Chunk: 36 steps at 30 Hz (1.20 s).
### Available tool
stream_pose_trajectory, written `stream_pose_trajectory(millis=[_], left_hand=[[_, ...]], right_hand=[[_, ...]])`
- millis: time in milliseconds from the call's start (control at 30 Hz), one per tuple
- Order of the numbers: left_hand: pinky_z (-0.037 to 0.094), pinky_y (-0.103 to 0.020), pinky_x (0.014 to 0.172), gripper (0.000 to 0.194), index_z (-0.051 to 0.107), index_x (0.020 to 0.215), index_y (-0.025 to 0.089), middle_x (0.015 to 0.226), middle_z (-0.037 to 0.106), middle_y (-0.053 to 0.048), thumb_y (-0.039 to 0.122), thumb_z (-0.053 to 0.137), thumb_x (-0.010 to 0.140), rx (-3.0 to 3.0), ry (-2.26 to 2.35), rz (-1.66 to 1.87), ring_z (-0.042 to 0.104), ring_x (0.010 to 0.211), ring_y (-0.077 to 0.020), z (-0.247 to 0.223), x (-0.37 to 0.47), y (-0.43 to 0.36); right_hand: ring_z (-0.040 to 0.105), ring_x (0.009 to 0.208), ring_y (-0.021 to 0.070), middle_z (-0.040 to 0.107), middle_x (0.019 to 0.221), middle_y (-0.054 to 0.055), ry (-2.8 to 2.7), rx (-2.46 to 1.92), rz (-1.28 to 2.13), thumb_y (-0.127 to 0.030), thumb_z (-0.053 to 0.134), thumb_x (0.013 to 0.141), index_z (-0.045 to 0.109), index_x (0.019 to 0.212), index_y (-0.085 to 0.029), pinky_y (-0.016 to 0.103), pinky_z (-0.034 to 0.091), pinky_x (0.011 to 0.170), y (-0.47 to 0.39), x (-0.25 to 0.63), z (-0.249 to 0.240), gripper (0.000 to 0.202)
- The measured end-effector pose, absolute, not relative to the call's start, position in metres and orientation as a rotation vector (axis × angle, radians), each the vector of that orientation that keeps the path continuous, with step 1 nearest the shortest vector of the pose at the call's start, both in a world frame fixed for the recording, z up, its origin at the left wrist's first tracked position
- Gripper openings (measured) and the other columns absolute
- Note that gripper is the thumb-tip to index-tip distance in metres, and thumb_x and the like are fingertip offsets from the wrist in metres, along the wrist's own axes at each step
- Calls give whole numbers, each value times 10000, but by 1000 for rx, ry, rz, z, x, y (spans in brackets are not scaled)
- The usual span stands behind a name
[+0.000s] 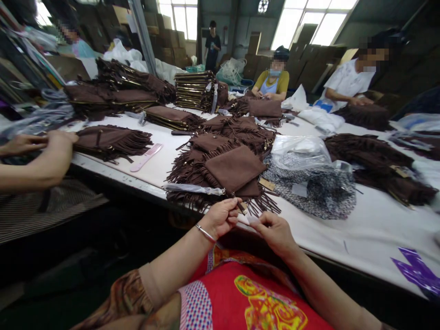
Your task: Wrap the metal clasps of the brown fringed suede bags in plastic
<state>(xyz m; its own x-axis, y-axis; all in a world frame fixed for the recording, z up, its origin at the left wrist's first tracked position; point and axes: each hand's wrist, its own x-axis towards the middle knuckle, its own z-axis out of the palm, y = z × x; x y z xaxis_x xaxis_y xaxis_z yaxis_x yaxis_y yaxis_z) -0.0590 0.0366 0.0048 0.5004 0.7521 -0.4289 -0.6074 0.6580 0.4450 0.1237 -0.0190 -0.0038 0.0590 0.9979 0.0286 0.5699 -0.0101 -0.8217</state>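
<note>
Several brown fringed bags lie piled on the white table, just beyond my hands. My left hand, with a bracelet at the wrist, is closed at the pile's front edge, pinching a small brown strap or zip pull. Close to its right, my right hand pinches a small whitish piece between thumb and fingers. A plastic-wrapped strap rests across the front of the pile, and a tan tag shows at its right side.
At the left, another person's hands are beside a fringed bag and a pink comb. A speckled cloth under clear plastic lies right of the pile. Purple film is at the right edge. People work across the table.
</note>
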Motion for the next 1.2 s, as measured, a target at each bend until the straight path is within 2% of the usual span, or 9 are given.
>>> stream_pose_trajectory(millis=[167, 400, 800, 1033, 1200], left_hand=[[172, -96, 378, 86, 598, 895, 101, 641, 374, 52, 166, 628, 848, 263, 646, 844, 258, 437, -10, 3, -56, 35], [147, -114, 374, 119, 604, 891, 97, 617, 413, 49, 181, 657, 826, 319, 689, 870, 266, 427, -12, 0, -56, 34], [136, -129, 379, 152, 612, 894, 99, 631, 422, 49, 204, 677, 806, 331, 711, 908, 272, 431, -10, -8, -51, 31], [124, -151, 379, 270, 636, 901, 113, 585, 385, 67, 328, 723, 764, 502, 775, 918, 249, 429, -23, -12, -52, 27], [118, -172, 378, 304, 639, 850, 124, 523, 344, 85, 402, 714, 755, 639, 849, 920, 241, 415, -33, -11, -53, 25]], right_hand=[[456, 538, 120, 517, 529, -36, -1671, -1677, 711, -499, 666, 751, 502, 540, -206, 238, 348, 531, -18, 120, -2, 396], [478, 536, 131, 556, 536, -18, -1599, -1695, 818, -570, 649, 735, 536, 532, -205, 248, 367, 538, -17, 112, -1, 433], [454, 490, 115, 547, 496, -28, -1483, -1655, 966, -490, 695, 715, 567, 553, -193, 230, 352, 486, -21, 107, -6, 361], [498, 546, 132, 602, 566, -7, -1406, -1714, 1030, -453, 707, 675, 647, 608, -168, 234, 370, 516, -17, 110, -8, 299], [498, 549, 142, 633, 590, 14, -1321, -1741, 1110, -496, 678, 688, 724, 702, -148, 239, 353, 503, -18, 105, 1, 352]])
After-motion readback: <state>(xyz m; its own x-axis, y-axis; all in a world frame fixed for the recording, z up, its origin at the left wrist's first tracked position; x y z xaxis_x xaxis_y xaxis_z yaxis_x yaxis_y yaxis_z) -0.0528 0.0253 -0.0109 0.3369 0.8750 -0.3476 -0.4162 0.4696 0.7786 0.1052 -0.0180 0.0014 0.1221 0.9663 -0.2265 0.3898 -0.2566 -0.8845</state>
